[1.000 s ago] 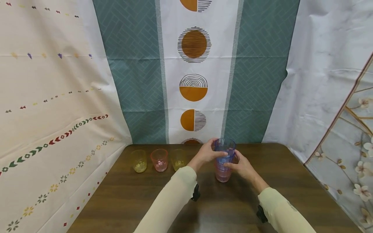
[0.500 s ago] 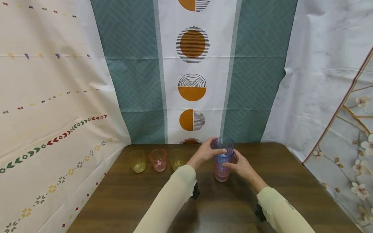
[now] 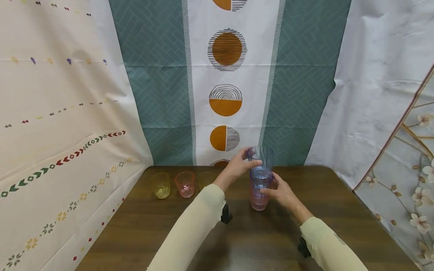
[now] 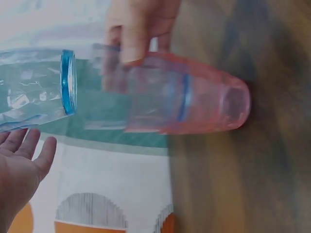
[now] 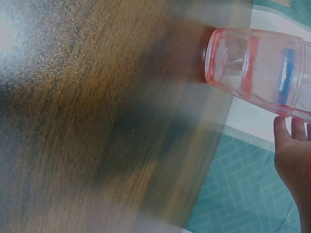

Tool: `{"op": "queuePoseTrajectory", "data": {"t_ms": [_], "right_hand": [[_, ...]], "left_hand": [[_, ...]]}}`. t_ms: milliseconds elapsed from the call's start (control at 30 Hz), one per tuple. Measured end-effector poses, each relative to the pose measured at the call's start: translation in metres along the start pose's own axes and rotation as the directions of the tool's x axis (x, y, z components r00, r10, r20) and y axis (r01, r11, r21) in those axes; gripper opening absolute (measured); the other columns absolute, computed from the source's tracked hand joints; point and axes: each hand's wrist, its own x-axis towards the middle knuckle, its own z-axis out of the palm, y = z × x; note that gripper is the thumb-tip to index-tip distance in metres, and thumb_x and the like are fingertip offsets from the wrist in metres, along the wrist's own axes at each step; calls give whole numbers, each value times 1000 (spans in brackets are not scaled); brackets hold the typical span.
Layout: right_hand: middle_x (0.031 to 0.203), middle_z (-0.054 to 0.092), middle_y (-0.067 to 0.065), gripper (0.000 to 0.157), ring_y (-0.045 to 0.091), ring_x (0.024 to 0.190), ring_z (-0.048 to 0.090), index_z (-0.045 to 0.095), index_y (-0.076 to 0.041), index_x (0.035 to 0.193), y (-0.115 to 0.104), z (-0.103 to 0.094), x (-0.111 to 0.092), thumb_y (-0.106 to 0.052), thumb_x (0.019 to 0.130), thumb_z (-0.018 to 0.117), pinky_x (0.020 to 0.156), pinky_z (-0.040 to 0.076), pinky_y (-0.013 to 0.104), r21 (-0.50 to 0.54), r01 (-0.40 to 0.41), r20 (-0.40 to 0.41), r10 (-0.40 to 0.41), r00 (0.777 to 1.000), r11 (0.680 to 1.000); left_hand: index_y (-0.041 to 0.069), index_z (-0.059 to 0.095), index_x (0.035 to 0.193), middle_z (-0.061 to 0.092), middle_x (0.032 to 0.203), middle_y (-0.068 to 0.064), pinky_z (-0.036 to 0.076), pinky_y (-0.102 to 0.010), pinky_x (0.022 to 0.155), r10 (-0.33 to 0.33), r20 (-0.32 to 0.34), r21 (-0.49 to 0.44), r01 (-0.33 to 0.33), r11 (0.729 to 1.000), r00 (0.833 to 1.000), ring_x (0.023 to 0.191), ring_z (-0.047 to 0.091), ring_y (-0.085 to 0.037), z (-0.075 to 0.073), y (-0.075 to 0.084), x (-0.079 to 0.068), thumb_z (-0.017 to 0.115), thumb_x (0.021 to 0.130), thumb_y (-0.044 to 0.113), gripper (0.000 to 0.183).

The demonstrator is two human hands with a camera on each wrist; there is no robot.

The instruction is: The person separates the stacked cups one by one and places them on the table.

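A clear blue plastic cup [image 3: 263, 158] is held upright by my left hand [image 3: 235, 167], thumb across its near side. In the left wrist view, a gap separates this cup's base [image 4: 68, 82] from the nested stack of cups [image 4: 209, 104] below. That stack, pink outside at the bottom with blue nested in it, stands on the table; my right hand [image 3: 279, 192] grips its upper part from the right. The right wrist view shows the pink cup [image 5: 233, 63] with red and blue bands inside and the right fingertips [image 5: 281, 124] at its side.
Left of the stack, toward the back of the brown wooden table [image 3: 162, 233], stand a yellow cup [image 3: 161, 186], a pink cup [image 3: 185, 185] and another yellow cup [image 3: 205, 180], the last partly behind the left forearm. Patterned curtains [image 3: 162, 113] hang close behind the table's far edge.
My left hand has raised the blue cup up out of the stack, after little movement earlier. The right hand stays around the stack, which has not moved.
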Motion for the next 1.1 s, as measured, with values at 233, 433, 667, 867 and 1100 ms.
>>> {"op": "queuePoseTrajectory", "data": {"t_ms": [233, 433, 667, 867, 1100], "right_hand": [[147, 44, 25, 81, 44, 134, 42, 32, 5, 149, 1, 2, 2, -13, 86, 79, 107, 37, 57, 26, 70, -22, -69, 997, 997], [147, 46, 23, 79, 42, 135, 42, 35, 4, 147, 2, 2, 2, -13, 84, 80, 109, 34, 56, 12, 77, -40, -76, 996, 997], [148, 43, 25, 79, 44, 138, 37, 32, 5, 148, 1, 2, 0, -13, 86, 78, 111, 30, 58, 3, 78, -15, -78, 997, 997], [148, 43, 24, 79, 44, 138, 37, 32, 4, 148, 3, 0, 0, -13, 86, 78, 110, 30, 58, 1, 75, -15, -75, 997, 997], [149, 43, 23, 79, 44, 139, 36, 33, 3, 148, 2, 2, 0, -15, 86, 78, 110, 30, 59, -1, 62, -15, -62, 998, 998]], "left_hand": [[12, 35, 153, 49, 145, -7, 42, -45, 107, 72, -3, -16, -72, 997, 997, 136, 43, -25, -36, 14, -7, 74, 90, 30, 76], [12, 35, 152, 49, 143, -7, 39, -45, 109, 47, -59, -2, -48, 999, 997, 136, 42, -24, -72, 11, -21, 75, 88, 33, 78], [14, 38, 150, 48, 146, -5, 38, -46, 110, -14, -127, 28, 18, 999, 992, 137, 41, -25, -105, -6, -44, 78, 86, 39, 80], [10, 35, 152, 49, 145, -11, 38, -47, 109, -46, -186, 47, 56, 997, 981, 136, 43, -30, -122, -22, -68, 78, 87, 31, 81], [10, 33, 153, 43, 151, -15, 34, -50, 112, -80, -245, 77, 102, 992, 966, 139, 40, -34, -136, -47, -91, 79, 86, 31, 83]]}}
